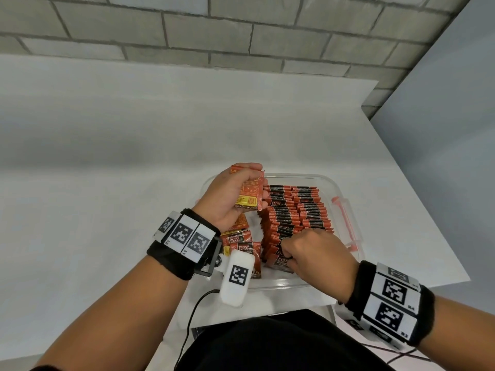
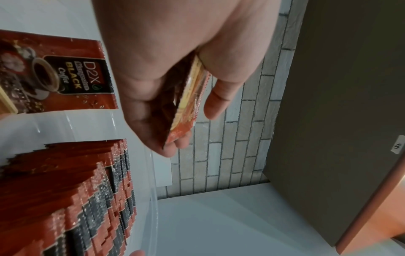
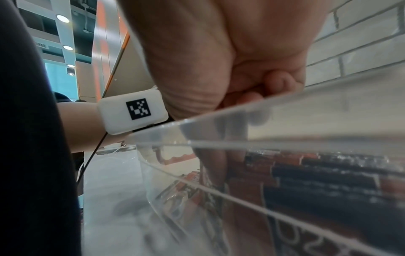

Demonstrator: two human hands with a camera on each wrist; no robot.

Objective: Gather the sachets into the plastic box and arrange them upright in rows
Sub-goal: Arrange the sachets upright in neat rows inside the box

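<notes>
Black wristbands (image 1: 171, 259) with white coded tags, black cable (image 1: 192, 314)

Your head view is evenly lit and sharp, with soft shadows on the white counter (image 1: 107, 156) and brick lines bowed at the edges. In your right wrist view the plastic box (image 3: 263, 143) wall is blurred, with glare; ceiling lights (image 3: 62, 18) blow out upper left.

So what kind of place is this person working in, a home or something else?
Probably an office or lab workspace, not a home: a plain white table against a grey brick wall, recessed ceiling lights over an open interior, and coded marker bands on both wrists.
</notes>
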